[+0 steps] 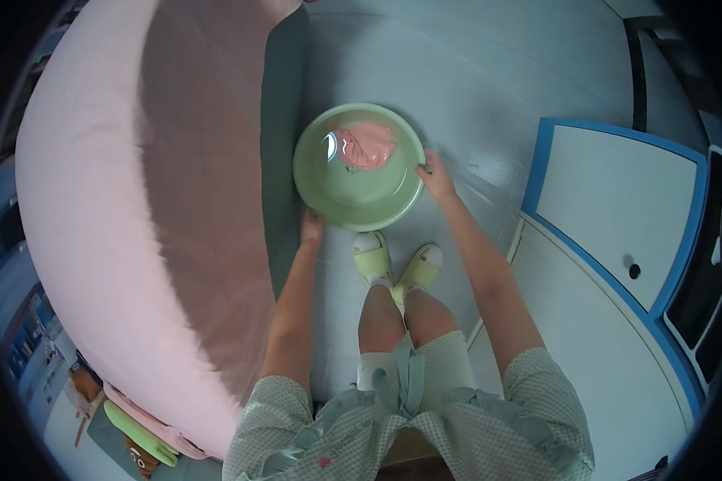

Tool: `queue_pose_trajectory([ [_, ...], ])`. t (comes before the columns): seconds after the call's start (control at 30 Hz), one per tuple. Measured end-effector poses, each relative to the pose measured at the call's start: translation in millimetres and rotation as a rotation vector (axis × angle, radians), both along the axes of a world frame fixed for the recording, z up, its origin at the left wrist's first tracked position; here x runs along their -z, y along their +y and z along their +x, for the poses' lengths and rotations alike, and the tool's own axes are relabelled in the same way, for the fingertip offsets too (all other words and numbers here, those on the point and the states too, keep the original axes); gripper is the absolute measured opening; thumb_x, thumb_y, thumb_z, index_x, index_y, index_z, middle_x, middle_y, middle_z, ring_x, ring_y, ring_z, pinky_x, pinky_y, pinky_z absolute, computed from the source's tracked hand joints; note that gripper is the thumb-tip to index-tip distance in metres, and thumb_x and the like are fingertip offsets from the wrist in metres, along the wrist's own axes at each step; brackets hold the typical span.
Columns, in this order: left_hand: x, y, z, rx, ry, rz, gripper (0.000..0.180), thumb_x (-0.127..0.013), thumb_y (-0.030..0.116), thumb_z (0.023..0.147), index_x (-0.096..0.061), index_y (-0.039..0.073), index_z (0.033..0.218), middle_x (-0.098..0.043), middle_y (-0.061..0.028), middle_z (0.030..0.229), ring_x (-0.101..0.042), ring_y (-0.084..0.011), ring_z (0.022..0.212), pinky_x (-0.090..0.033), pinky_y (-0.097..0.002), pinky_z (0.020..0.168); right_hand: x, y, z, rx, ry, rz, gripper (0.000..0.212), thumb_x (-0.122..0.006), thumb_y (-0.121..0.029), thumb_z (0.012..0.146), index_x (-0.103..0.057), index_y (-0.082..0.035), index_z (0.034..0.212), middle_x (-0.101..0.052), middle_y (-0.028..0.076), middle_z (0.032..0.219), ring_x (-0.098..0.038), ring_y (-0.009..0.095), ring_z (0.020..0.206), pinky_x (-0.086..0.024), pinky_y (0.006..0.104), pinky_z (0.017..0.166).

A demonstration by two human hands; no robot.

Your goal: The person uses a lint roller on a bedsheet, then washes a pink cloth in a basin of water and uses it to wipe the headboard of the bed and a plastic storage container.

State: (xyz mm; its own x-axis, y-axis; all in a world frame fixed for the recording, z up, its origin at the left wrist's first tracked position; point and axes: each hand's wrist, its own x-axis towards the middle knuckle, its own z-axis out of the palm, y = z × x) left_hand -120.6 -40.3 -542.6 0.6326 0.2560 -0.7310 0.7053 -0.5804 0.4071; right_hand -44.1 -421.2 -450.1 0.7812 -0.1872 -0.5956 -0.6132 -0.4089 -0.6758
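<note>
Between my two hands is a round light-green basin with water and a wet pink cloth in it. The cloth lies crumpled toward the far side, and light glints off the water. My right hand grips the basin's right rim, thumb over the edge and fingers outside. My left hand is closed at the basin's near-left side, its fingers partly hidden beneath the rim. Whether the basin touches the floor or is held just above it, I cannot tell.
A bed with a pink cover runs along the left, its grey-green base beside the basin. My feet in light-green slippers stand just below the basin. A white cabinet with blue edges is at the right. Glossy grey floor lies beyond.
</note>
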Motion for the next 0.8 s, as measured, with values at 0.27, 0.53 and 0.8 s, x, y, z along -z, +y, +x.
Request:
queue_pose_trajectory([
  [0.27, -53.7, -40.3, 33.9, -0.550, 0.014, -0.308, 0.040, -0.060, 0.001, 0.074, -0.044, 0.006, 0.110, -0.057, -0.0107, 0.097, -0.061, -0.0234, 0.084, -0.055, -0.0377, 0.061, 43.7, -15.1, 16.5, -0.061, -0.187, -0.019, 0.041, -0.062, -0.007, 0.074, -0.048, -0.011, 0.113, -0.064, 0.013, 0.103, -0.060, 0.034, 0.098, -0.047, 0.0401, 0.083],
  [0.53, -84.2, -51.4, 20.0, -0.492, -0.077, -0.449, 0.036, -0.060, -0.008, 0.072, -0.043, 0.001, 0.102, -0.060, -0.0108, 0.087, -0.061, -0.0214, 0.065, -0.053, -0.0310, 0.049, 2.2, -30.1, 7.0, -0.076, -0.215, -0.006, 0.034, -0.061, -0.002, 0.073, -0.050, -0.008, 0.105, -0.064, 0.012, 0.104, -0.059, 0.033, 0.101, -0.046, 0.0402, 0.083],
  [0.8, -202.6, -82.5, 13.3, -0.351, -0.102, -0.449, 0.026, -0.064, -0.003, 0.074, -0.047, 0.001, 0.093, -0.062, -0.0076, 0.075, -0.060, -0.0141, 0.060, -0.051, -0.0273, 0.049, -106.7, -68.0, -16.0, -0.012, -0.138, 0.043, 0.036, -0.062, -0.002, 0.074, -0.051, -0.008, 0.108, -0.064, 0.010, 0.108, -0.059, 0.027, 0.108, -0.048, 0.0366, 0.083],
])
